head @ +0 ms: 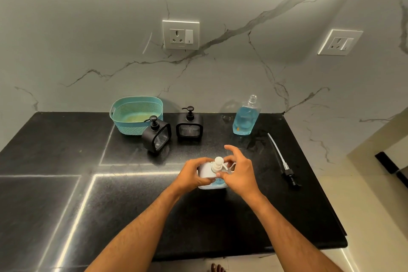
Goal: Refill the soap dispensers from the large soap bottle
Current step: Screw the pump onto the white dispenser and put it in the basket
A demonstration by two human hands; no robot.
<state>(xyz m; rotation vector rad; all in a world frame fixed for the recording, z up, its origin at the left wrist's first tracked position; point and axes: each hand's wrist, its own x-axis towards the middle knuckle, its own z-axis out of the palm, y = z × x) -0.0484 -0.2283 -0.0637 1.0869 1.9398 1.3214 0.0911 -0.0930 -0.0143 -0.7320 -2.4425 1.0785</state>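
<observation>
A white soap dispenser point(207, 173) with blue soap inside stands on the black counter point(66, 183) near the front. My left hand point(192, 175) grips its left side. My right hand point(239, 171) has thumb and fingers around the white pump head point(218, 163) on top. Two black dispensers stand behind: one tilted point(156, 134), one upright point(189, 125), both with pumps on. The large clear soap bottle point(245, 117), uncapped and about two-thirds full of blue soap, stands at the back right. Its black pump with a long tube point(283, 162) lies on the counter to the right.
A teal perforated basket point(134, 115) sits at the back left against the marble wall. Two wall sockets point(181, 34) point(340, 42) are above. The counter's right edge point(320, 183) drops to a pale floor. A wet patch lies in front of the large bottle.
</observation>
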